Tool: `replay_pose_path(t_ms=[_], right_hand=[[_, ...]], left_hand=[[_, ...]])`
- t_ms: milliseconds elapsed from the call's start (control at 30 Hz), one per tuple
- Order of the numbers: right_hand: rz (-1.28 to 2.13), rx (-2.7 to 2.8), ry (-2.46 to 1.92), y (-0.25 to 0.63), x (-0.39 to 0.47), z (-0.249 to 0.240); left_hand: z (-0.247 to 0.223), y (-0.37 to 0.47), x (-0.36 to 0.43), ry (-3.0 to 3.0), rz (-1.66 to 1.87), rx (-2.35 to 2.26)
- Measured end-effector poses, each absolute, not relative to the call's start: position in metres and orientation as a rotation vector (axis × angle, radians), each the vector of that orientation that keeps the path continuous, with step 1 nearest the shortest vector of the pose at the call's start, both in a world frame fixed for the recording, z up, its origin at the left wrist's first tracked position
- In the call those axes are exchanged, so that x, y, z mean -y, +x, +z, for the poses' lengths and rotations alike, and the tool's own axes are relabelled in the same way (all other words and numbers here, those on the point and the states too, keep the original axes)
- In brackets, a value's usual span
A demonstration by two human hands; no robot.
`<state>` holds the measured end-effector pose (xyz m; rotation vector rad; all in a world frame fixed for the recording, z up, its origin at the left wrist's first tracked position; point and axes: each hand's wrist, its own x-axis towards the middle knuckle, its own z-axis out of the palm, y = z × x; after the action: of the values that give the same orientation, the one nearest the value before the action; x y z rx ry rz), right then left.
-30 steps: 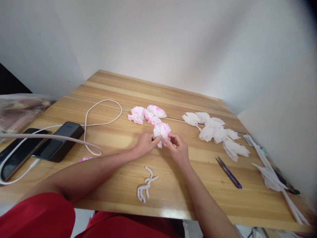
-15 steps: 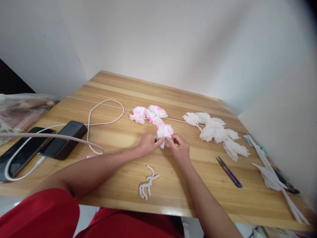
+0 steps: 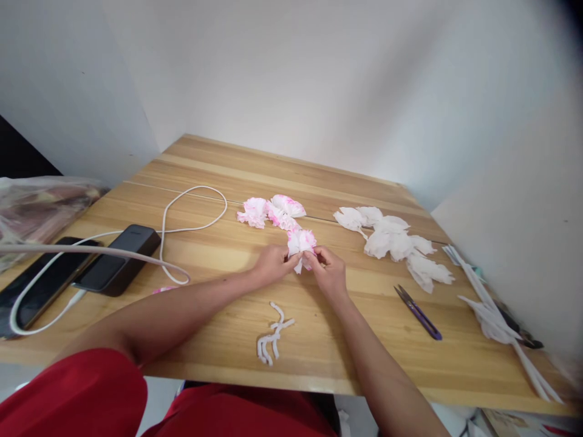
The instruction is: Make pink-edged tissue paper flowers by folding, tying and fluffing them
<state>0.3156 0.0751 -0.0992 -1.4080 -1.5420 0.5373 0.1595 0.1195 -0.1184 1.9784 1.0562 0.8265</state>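
Both hands pinch a ruffled pink-and-white paper flower (image 3: 301, 241) just above the middle of the wooden table (image 3: 237, 340). My left hand (image 3: 274, 265) grips its lower left side between thumb and fingers; my right hand (image 3: 328, 271) closes on the lower right. Behind it lie more pink-edged paper flowers, one frilly piece (image 3: 254, 212) at the left and a fan-shaped one (image 3: 288, 206) beside it. Several short white twisted strips (image 3: 274, 335) rest in a small heap nearer to me. The underside of the held flower is partly covered by my fingers.
White paper petals (image 3: 392, 233) lie in a cluster at the right, with purple thread snips (image 3: 418, 312) in front. Long white strips (image 3: 489, 303) run along the right edge. At the left are a black power bank (image 3: 121, 261), a phone (image 3: 39, 285) and a looped white cable (image 3: 164, 212).
The view has shifted slightly. Both hands keep nearly the same pinch on the flower, and nothing on the table has visibly moved.
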Motion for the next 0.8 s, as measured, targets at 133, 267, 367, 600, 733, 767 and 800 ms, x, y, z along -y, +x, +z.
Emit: replay_pose_path(t_ms=[133,267,367,600,733,767,800], right_hand=[[0.533,1.539,-1.425,0.3164,-0.0756,-0.1002],[0.529,1.542,-1.417,0.3166,-0.0754,-0.0997],[0.538,1.538,-1.408,0.3166,-0.0756,-0.1005],[0.548,1.546,-1.410,0.3180,-0.0762,-0.1032],[0.543,1.547,-1.414,0.3180,-0.0760,-0.1029],[0.540,1.546,-1.420,0.3179,-0.0761,-0.1029],[0.537,1.543,-1.426,0.3177,-0.0763,-0.1029]], left_hand=[[-0.1148,0.1594,-0.1180,1.955,0.797,-1.064],[-0.1132,0.1592,-0.1170,1.954,0.791,-1.068],[-0.1145,0.1595,-0.1173,1.948,0.803,-1.067],[-0.1188,0.1608,-0.1185,1.953,0.816,-1.053],[-0.1198,0.1613,-0.1189,1.971,0.809,-1.083],[-0.1196,0.1612,-0.1191,1.975,0.802,-1.087],[-0.1193,0.1610,-0.1193,1.980,0.796,-1.092]])
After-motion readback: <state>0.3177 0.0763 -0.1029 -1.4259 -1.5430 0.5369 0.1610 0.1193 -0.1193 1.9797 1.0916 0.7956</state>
